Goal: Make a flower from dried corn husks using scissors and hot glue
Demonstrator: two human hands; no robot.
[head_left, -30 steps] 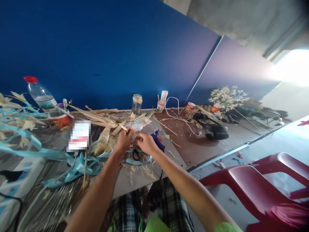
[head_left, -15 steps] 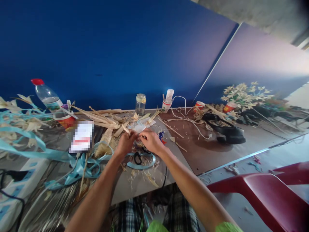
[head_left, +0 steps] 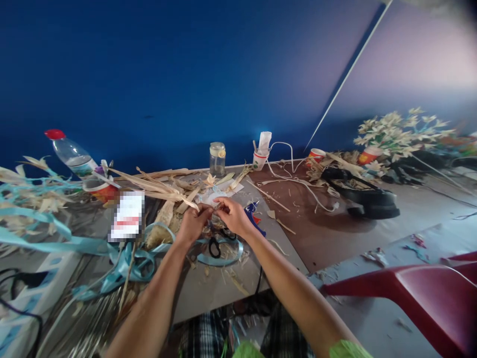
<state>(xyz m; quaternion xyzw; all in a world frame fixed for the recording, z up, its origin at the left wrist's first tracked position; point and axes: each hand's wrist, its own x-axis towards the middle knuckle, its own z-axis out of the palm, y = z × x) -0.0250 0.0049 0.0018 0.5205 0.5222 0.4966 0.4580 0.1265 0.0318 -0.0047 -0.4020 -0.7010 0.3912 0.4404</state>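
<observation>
My left hand [head_left: 194, 223] is closed, its fingers pinched on a pale strip of dried husk [head_left: 191, 202] that pokes out above them. Close against it, the fingertips of my right hand [head_left: 233, 217] are pressed together; whatever small thing lies between them is hidden. Just below both hands are black-handled scissors [head_left: 214, 247] and a loop of light blue ribbon [head_left: 219, 260]. A blue glue gun [head_left: 255, 219] lies beside my right wrist. Beyond the fingers sits a small husk flower [head_left: 210, 180], near a pile of dried husks [head_left: 160, 186].
A lidded jar [head_left: 217, 161] and a white cup [head_left: 260, 160] stand by the wall. At left are a phone [head_left: 127, 216], a tilted bottle [head_left: 74, 156] and a power strip [head_left: 48, 283]. Black headphones [head_left: 372, 201] and a red chair [head_left: 417, 288] are at right.
My view has shifted slightly, so things at the right appear farther right. The hands stay together, and the right fingers have lifted and bent a little.
</observation>
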